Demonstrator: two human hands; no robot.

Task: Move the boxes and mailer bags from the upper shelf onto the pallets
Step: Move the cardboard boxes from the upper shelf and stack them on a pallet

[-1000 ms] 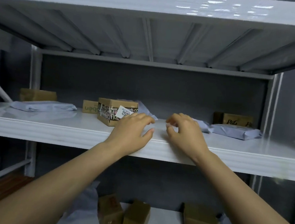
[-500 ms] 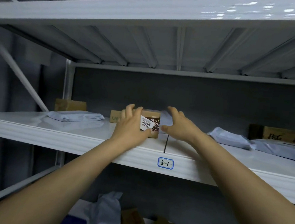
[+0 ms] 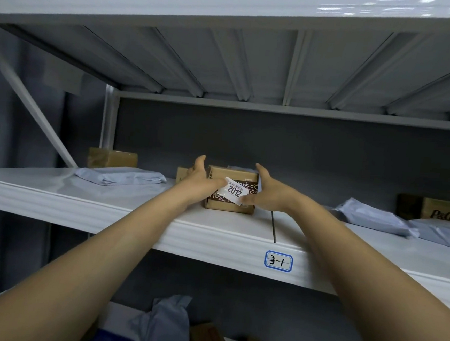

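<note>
Up on the upper shelf (image 3: 108, 207), the small cardboard box (image 3: 231, 175) sits a little back from the front edge, just left of the seam between two shelf panels, and both hands are on it. The left hand (image 3: 200, 180) wraps the box's left front corner: fingers fairly straight and pointing up along the left side, thumb laid across the front face toward the white label (image 3: 235, 191) (printed 2012, one edge peeling away). The right hand (image 3: 266, 193) mirrors it on the right front corner, fingers up the right side, thumb pressed on the front at the label's lower edge. Each hand is only partly closed, and the box is clamped between them. From this angle it is hard to tell whether the base rests on the shelf or is just off it; it looks to be resting.

A flat grey mailer bag (image 3: 121, 176) lies to the left, well apart from the box, with a taped brown box (image 3: 111, 158) behind it by the back wall. A smaller carton (image 3: 182, 173) shows just behind the left hand. Far to the right lie a crumpled mailer bag (image 3: 370, 219) and a flatter mailer bag (image 3: 442, 233), with the P&G box (image 3: 446, 214) behind them. A handwritten 3-1 tag (image 3: 278, 260) sticks to the shelf's front lip.
</note>
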